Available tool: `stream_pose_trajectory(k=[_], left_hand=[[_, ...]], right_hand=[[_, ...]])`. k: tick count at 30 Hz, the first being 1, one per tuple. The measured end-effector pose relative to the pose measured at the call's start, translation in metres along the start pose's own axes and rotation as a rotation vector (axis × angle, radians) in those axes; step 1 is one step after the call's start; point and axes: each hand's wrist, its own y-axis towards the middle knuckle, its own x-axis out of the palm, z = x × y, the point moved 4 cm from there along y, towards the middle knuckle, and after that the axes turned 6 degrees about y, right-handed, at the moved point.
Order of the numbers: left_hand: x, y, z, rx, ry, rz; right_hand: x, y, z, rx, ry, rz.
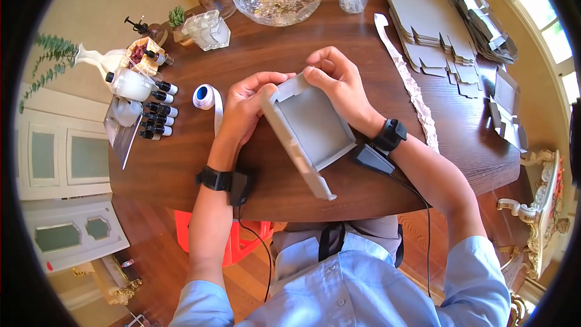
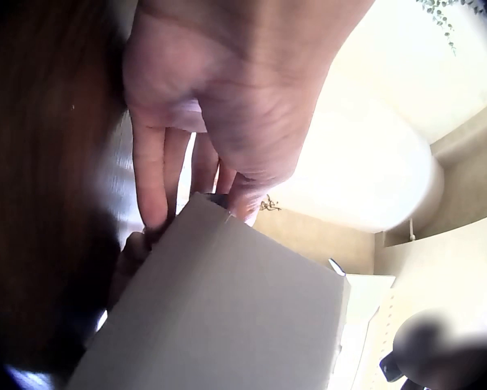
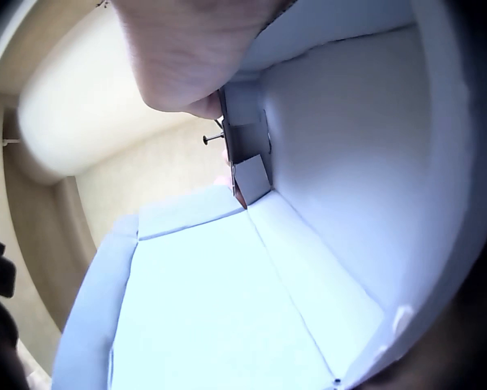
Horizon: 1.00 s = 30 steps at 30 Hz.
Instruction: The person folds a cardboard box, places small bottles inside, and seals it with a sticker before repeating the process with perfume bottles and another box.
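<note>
A grey cardboard box (image 1: 313,122), partly folded up with its lid flap standing open, is held above the table edge in front of the torso. My left hand (image 1: 244,106) grips its far left corner, thumb on the side wall. At the far wall, my right hand (image 1: 342,88) pinches the edge between thumb and fingers. In the left wrist view, a smooth outer panel of the box (image 2: 235,301) hides part of the left fingertips. The right wrist view looks into the box (image 3: 211,317), where a small tucked flap (image 3: 252,179) stands at the corner near the right hand (image 3: 194,61).
Flat grey box blanks (image 1: 420,15) are stacked at the back right, with a folded box (image 1: 507,106) nearer. A lace strip (image 1: 407,79) runs along the right. A ribbon roll (image 1: 204,97) and small dark bottles (image 1: 158,120) lie left. A glass bowl (image 1: 279,15) stands at the back.
</note>
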Motion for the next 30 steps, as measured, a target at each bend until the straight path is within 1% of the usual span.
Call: stream_pose_trajectory(k=[2,3,6,7,8,9,10,11,12,14,15,17,18,20,22,23,25,26,27,28,29,30], left_hand=[[-0.001,0.0,-0.001,-0.034,-0.026,0.057],[0.0,-0.001,-0.001,-0.033,-0.026,0.055],[0.0,-0.002,0.008,0.029,-0.037,0.114],[0.001,-0.005,0.012,-0.036,-0.04,0.145],[0.002,-0.005,0.011,-0.034,-0.04,0.14],[0.004,-0.004,0.016,0.099,-0.014,0.095],[0.007,-0.004,0.022,0.232,0.012,0.049],[0.008,-0.005,0.024,0.17,0.038,-0.002],[0.011,-0.006,0.028,0.174,0.04,-0.012],[0.028,-0.012,0.04,0.286,0.19,-0.168],[0.028,-0.014,0.043,0.291,0.19,-0.182],[0.027,-0.018,0.044,0.223,0.399,-0.283],[0.029,-0.019,0.044,0.228,0.397,-0.295],[0.03,-0.021,0.044,0.205,0.48,-0.26],[0.045,-0.022,0.042,0.214,0.511,-0.235],[0.047,-0.021,0.039,0.113,0.545,-0.158],[0.051,-0.02,0.037,0.215,0.496,0.02],[0.047,-0.019,0.032,0.216,0.498,0.032],[0.036,-0.019,0.025,0.172,0.458,0.19],[0.026,-0.02,0.023,0.127,0.414,0.347],[0.025,-0.02,0.029,0.23,0.435,0.446],[0.011,-0.019,0.019,0.191,0.365,0.512]], right_hand=[[0.001,-0.001,-0.002,0.005,-0.019,-0.003],[0.0,0.0,-0.003,0.003,-0.019,-0.002],[-0.003,0.002,0.001,0.009,-0.019,0.007],[-0.006,0.005,0.002,-0.021,-0.025,0.039],[-0.01,0.006,0.003,-0.05,-0.031,0.073],[-0.011,0.007,0.005,-0.056,-0.032,0.077],[-0.013,0.008,0.006,-0.054,-0.021,0.124],[-0.015,0.009,0.007,-0.054,-0.009,0.172],[-0.015,0.01,0.008,-0.063,-0.009,0.178],[-0.018,0.012,0.007,-0.104,0.006,0.253],[-0.019,0.013,0.006,-0.114,0.004,0.263],[-0.024,0.014,0.004,-0.073,0.007,0.37],[-0.025,0.015,0.002,-0.082,0.005,0.379],[-0.029,0.018,0.004,-0.062,0.094,0.437],[-0.028,0.018,0.004,-0.062,0.098,0.441],[-0.027,0.017,0.005,-0.055,0.104,0.442],[-0.024,0.015,0.004,-0.061,0.091,0.42],[-0.022,0.014,0.004,-0.066,0.078,0.401],[-0.021,0.012,0.003,-0.064,0.08,0.39],[-0.018,0.011,0.002,-0.057,0.062,0.33],[-0.016,0.01,0.0,-0.049,0.044,0.268],[-0.017,0.009,-0.002,-0.043,0.045,0.254]])
